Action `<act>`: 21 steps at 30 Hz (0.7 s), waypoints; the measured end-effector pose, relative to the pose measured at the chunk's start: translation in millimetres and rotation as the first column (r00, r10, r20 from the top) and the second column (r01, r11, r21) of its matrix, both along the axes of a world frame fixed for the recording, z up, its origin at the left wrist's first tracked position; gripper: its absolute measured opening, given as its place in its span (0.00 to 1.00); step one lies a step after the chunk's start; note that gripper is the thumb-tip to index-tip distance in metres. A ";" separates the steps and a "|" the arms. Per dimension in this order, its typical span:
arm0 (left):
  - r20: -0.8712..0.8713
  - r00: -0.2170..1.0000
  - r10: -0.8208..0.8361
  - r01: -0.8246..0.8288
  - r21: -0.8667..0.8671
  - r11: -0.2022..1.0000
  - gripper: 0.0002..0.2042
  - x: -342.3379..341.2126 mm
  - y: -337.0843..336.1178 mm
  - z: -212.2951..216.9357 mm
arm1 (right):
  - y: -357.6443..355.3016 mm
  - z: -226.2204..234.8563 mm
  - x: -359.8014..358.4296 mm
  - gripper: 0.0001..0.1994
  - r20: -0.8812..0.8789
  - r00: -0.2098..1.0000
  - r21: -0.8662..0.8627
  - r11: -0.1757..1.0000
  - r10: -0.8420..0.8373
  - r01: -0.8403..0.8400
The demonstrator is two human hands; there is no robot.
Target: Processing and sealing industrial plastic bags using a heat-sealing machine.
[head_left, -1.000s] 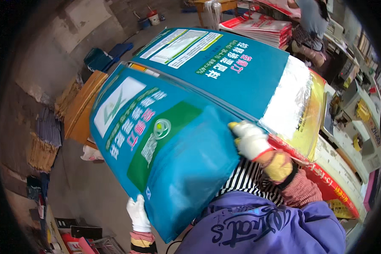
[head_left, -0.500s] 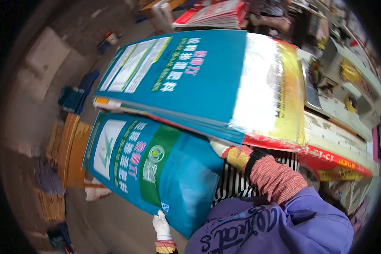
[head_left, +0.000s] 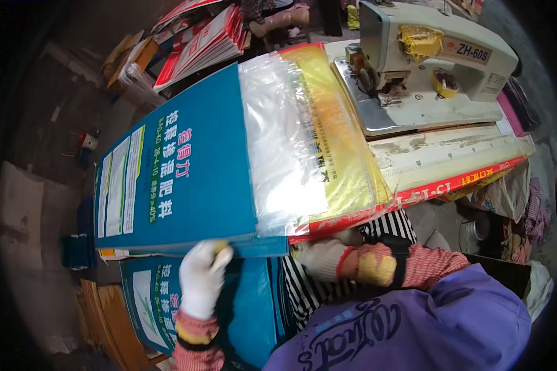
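Note:
A stack of flat blue printed sacks [head_left: 210,142] lies on the table, with clear plastic liners [head_left: 278,136] and yellow sacks [head_left: 340,123] beside it to the right. My left hand [head_left: 201,281], in a white glove, is at the near edge of the stack, its fingers drawn together; what they hold, if anything, is hidden. My right hand [head_left: 325,258], gloved too, is low at the table's near edge by the stack's right corner, its fingertips mostly hidden. Below the stack, more blue sacks [head_left: 247,309] hang or lie near my lap, partly behind my left hand.
A white sewing machine [head_left: 439,55] with yellow tape on it stands on the worktable [head_left: 439,151] at the right. Red and white sacks [head_left: 204,46] are piled at the far left. A wooden stool or bench [head_left: 105,321] stands low at the left. Another person's arm [head_left: 281,20] shows at the far side.
My left hand has left the lower corner of the near blue sack and come up to the stack's edge. That sack now sits lower, partly under the stack. The view has swung right.

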State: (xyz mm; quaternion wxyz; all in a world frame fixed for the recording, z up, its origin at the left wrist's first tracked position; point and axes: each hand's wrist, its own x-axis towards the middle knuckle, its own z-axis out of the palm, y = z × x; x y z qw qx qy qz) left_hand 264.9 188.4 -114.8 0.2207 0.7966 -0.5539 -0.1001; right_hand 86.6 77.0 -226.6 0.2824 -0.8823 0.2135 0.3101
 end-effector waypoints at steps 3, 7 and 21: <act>0.252 0.935 -0.250 0.310 -0.236 0.921 0.12 -28.9 -87.1 -14.0 | -26.3 49.9 -29.6 0.18 0.109 0.950 0.237 0.920 0.294 -0.312; 0.211 0.971 -0.115 0.140 -0.109 0.984 0.13 -4.5 -132.9 -40.6 | -59.0 78.3 -42.8 0.14 0.527 0.850 0.364 0.909 -0.022 -0.202; 0.226 0.863 -0.452 0.474 -0.054 0.879 0.02 -29.2 -73.3 29.1 | -132.5 88.3 7.3 0.15 -0.073 0.338 0.934 0.055 -0.938 0.353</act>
